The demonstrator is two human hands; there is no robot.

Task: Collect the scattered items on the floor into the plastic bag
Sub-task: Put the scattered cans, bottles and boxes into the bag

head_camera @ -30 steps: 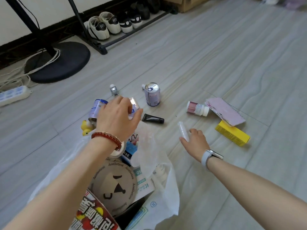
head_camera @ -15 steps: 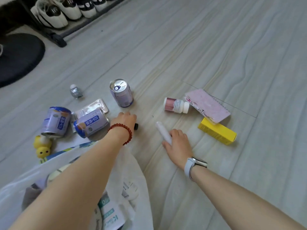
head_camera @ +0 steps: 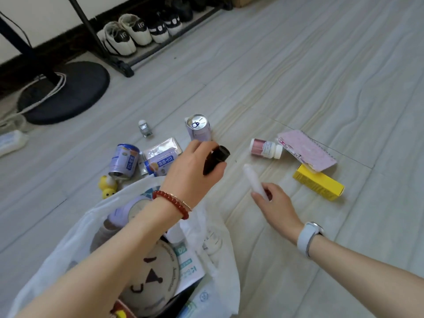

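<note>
Left grip: closed round a small black tube, cap end pointing away from me, lifted clear of the floor. I hold it above and just beyond the mouth of the plastic bag, which I judge to be the position for dropping it in.

Right grip: fingers pinched on the near end of a white tube; its far end angles away towards the floor, and I cannot tell whether it touches. I judge both grips loaded so that two items go in on one trip.

The plastic bag lies open directly beneath my left forearm. It already carries a round cream item with a black face design and curved lettering too small to read, plus a white-and-teal printed packet.

Still on the floor: one purple can upright, two purple-and-blue cans on their sides, a foil packet, a small glass bottle, a yellow duck toy, a pink-filled bottle with white cap, a pink notebook resting partly on a yellow box.

Writing: the toppled cans bear Chinese characters, not legible here. Numerals on the shoe heels by the wall are blurred.

Assessment: collection is part done.
</note>
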